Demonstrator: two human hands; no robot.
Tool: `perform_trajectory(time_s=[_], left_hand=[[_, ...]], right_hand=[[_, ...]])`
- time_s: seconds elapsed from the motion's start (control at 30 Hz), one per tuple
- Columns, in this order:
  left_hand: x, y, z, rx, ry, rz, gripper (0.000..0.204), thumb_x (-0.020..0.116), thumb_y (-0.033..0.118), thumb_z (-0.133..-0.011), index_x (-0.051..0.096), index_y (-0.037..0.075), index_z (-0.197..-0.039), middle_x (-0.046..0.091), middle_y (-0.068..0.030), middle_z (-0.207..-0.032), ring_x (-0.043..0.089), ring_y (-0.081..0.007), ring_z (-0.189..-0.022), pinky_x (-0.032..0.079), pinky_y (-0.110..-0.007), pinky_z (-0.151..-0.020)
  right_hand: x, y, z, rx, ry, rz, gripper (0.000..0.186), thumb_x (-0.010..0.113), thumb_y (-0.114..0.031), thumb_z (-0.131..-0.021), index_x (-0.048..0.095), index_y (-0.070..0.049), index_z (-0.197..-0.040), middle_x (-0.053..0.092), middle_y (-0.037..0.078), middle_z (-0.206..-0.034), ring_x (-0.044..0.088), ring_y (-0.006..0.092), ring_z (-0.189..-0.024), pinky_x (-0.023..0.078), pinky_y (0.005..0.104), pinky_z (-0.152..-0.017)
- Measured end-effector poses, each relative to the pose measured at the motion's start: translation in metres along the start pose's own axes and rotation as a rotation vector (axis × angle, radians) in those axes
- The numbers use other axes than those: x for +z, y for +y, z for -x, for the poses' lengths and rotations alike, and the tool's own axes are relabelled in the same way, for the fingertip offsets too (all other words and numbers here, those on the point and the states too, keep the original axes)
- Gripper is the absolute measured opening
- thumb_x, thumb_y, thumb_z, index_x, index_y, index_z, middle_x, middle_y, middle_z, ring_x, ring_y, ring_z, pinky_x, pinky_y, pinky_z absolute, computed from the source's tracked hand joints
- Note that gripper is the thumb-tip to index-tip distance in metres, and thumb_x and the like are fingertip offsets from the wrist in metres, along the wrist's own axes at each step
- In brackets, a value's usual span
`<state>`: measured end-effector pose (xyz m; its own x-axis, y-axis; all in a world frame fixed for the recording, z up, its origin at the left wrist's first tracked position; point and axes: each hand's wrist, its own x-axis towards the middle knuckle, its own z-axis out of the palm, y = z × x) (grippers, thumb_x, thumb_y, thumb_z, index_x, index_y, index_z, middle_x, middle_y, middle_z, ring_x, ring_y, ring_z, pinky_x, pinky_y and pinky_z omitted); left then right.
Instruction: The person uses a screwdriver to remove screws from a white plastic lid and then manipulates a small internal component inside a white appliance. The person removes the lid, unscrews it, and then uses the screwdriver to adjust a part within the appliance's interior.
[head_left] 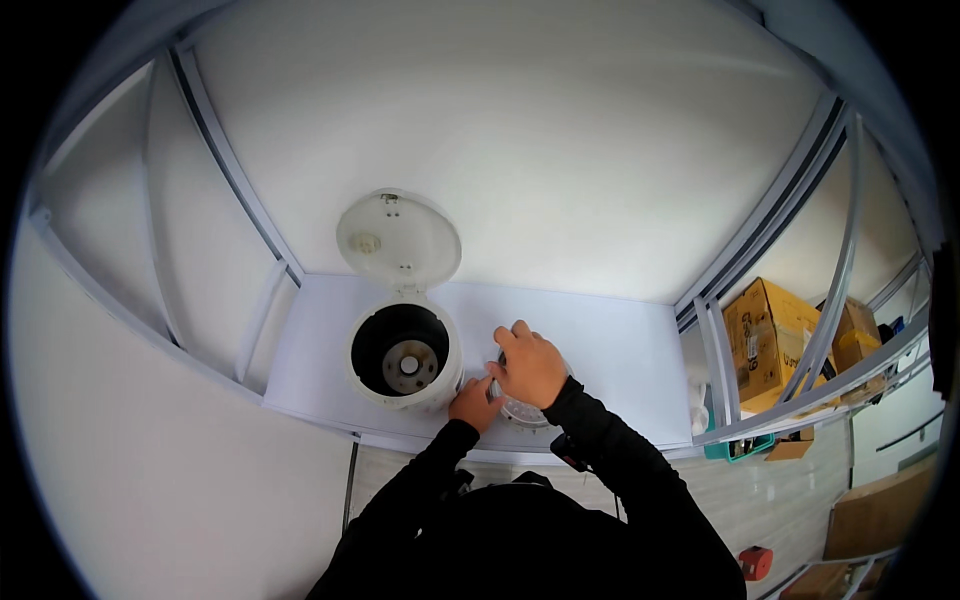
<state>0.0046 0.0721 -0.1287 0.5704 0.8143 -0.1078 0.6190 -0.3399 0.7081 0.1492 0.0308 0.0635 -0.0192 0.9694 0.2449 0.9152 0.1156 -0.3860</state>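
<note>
A white rice cooker stands on the white table with its round lid raised at the back. No inner pot sits inside it; the round heating plate shows at the bottom of the dark well. Just right of the cooker is a round, silvery or see-through vessel, largely covered by my hands. My right hand reaches over it with curled fingers, seemingly gripping its rim. Between cooker and vessel, my left hand has its bent fingers at the vessel's near left edge, close to the right fingertips.
The white tabletop runs on to the right, bounded by a grey metal frame. Beyond that frame are yellow cardboard boxes and a teal bin. A red object lies on the floor at lower right.
</note>
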Motion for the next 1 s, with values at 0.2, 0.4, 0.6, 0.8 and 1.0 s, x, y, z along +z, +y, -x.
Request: perform_trajectory(time_s=[0.2, 0.4, 0.6, 0.8, 1.0], left_hand=[[0.0, 0.007, 0.0, -0.017, 0.072, 0.103, 0.058, 0.077, 0.033, -0.085, 0.057, 0.012, -0.135, 0.06, -0.0122, -0.117, 0.064, -0.0333, -0.105, 0.053, -0.045, -0.09], [0.0, 0.002, -0.013, -0.003, 0.001, 0.095, 0.058, 0.082, 0.028, -0.08, 0.057, 0.008, -0.128, 0.059, -0.0159, -0.119, 0.063, -0.036, -0.108, 0.052, -0.045, -0.092], [0.008, -0.007, -0.023, 0.006, 0.008, 0.108, 0.056, 0.082, 0.026, -0.08, 0.057, 0.003, -0.125, 0.06, -0.0184, -0.121, 0.062, -0.0376, -0.112, 0.051, -0.046, -0.095], [0.02, -0.014, -0.033, -0.023, 0.065, 0.09, 0.033, 0.07, 0.02, -0.09, 0.059, 0.002, -0.115, 0.062, -0.0203, -0.119, 0.063, -0.0404, -0.11, 0.051, -0.049, -0.093], [0.027, -0.022, -0.043, 0.016, 0.117, 0.07, 0.022, 0.066, 0.016, -0.094, 0.061, 0.002, -0.11, 0.063, -0.0214, -0.115, 0.063, -0.0422, -0.108, 0.051, -0.051, -0.092]], right_hand=[[0.013, 0.022, -0.006, -0.175, 0.056, -0.037, 0.035, 0.078, -0.018, -0.08, 0.057, -0.008, -0.106, 0.061, 0.017, -0.097, 0.065, 0.0415, -0.085, 0.054, 0.0497, -0.072], [-0.003, -0.001, -0.003, 0.078, -0.072, 0.029, 0.029, 0.069, -0.002, -0.079, 0.058, -0.006, -0.107, 0.061, 0.017, -0.098, 0.063, 0.0415, -0.087, 0.052, 0.05, -0.078], [0.007, 0.02, -0.005, -0.18, 0.109, -0.207, 0.029, 0.074, -0.01, -0.084, 0.058, -0.004, -0.106, 0.061, 0.018, -0.096, 0.065, 0.0431, -0.089, 0.054, 0.0503, -0.077], [0.006, 0.02, -0.004, 0.117, -0.029, -0.05, 0.029, 0.068, -0.004, -0.082, 0.058, -0.003, -0.109, 0.06, 0.02, -0.1, 0.065, 0.0428, -0.089, 0.054, 0.0497, -0.076], [0.005, 0.015, -0.007, -0.143, 0.118, -0.23, 0.026, 0.069, -0.005, -0.084, 0.06, -0.004, -0.108, 0.061, 0.019, -0.099, 0.065, 0.0417, -0.089, 0.055, 0.047, -0.076]])
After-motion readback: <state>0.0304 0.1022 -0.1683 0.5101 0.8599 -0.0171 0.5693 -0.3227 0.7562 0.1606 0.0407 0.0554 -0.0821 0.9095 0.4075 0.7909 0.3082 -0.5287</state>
